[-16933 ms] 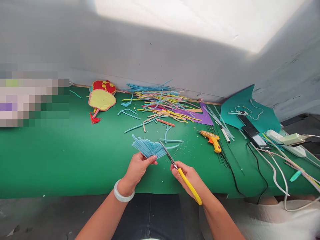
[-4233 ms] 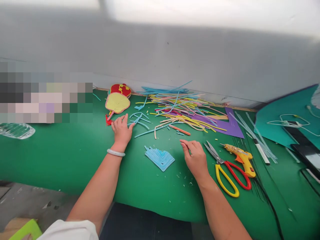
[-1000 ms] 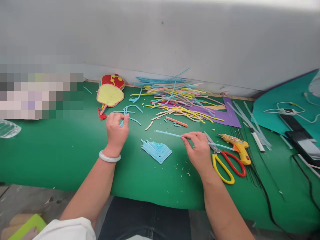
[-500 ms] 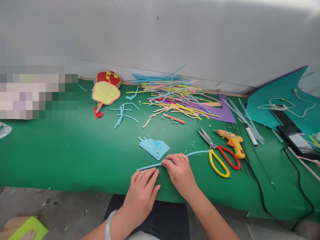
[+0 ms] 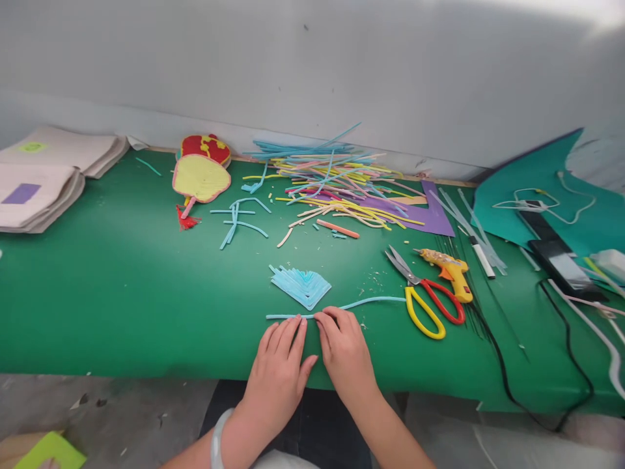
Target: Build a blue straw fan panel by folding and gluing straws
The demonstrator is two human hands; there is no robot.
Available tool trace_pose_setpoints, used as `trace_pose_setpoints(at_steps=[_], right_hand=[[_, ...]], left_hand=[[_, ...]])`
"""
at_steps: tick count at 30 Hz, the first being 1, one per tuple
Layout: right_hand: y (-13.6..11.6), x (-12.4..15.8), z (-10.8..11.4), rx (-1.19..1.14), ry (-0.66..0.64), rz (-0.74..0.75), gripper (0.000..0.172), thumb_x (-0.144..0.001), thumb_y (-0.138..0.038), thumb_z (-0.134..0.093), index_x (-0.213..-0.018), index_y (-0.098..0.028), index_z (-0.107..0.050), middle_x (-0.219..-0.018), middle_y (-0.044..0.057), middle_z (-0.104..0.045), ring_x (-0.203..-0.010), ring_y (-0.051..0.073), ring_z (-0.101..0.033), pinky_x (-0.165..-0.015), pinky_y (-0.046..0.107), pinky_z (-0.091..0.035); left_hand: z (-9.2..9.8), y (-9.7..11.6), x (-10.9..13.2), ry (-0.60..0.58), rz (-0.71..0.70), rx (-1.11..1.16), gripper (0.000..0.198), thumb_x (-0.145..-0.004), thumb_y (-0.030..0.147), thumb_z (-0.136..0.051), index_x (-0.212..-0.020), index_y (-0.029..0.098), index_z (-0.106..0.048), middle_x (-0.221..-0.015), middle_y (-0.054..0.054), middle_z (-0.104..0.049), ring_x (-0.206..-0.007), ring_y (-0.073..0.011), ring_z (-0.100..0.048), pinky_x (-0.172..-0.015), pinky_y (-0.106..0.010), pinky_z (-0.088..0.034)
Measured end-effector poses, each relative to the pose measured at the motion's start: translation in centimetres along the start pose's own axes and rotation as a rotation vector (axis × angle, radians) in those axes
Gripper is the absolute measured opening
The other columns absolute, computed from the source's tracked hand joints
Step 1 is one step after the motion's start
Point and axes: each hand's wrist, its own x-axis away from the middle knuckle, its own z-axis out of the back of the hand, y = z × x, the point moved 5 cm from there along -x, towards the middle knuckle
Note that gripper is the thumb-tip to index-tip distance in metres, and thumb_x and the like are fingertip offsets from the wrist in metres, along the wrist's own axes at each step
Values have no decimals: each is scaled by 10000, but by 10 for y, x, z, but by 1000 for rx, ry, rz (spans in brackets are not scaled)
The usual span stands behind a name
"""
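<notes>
Left hand: your left hand [image 5: 278, 371] is lying palm-down with fingers extended and thumb spread away, its fingertips touching the strip without clasping it.
Right hand: your right hand [image 5: 346, 355], just beside the left, is pinching the strip under curled fingers (the thumb's contact is partly hidden).
Blue strip: the blue strip [image 5: 286, 316] is running crosswise at both hands' fingertips, its right part curving toward the yellow handle of the scissors [image 5: 414, 281], right of your right hand.
Layered blue piece: the layered blue piece [image 5: 303, 286] is resting just beyond your fingertips, its point facing you.
Step in hand: you are probably straightening or positioning the strip.
Next move: it is probably calling for steady left fingertips while your right fingers are controlling the curved length, keeping it clear of the scissors.
</notes>
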Motion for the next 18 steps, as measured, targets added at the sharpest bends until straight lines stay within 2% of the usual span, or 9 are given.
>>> trace_pose_setpoints(at_steps=[10, 18], right_hand=[[-3, 2, -3, -2, 13, -45, 281, -973, -114, -449, -1109, -209, -675, -1078, 120, -655, -1013, 252, -604, -841, 414, -551], [-4, 2, -4, 31, -2, -10, 307, -959, -85, -461, -1145, -188, -682, -1091, 114, -657, -1033, 255, -587, -866, 402, -550]], left_hand=[[1, -6, -11, -56, -41, 6, 438, -985, 302, -484, -1401, 165, -497, -1348, -138, -630, -1250, -290, -586, -1074, -504, -446], [2, -8, -13, -13, -103, -32, 430, -982, 306, -486, -1366, 115, -515, -1313, -153, -649, -1226, -293, -600, -1033, -481, -485]])
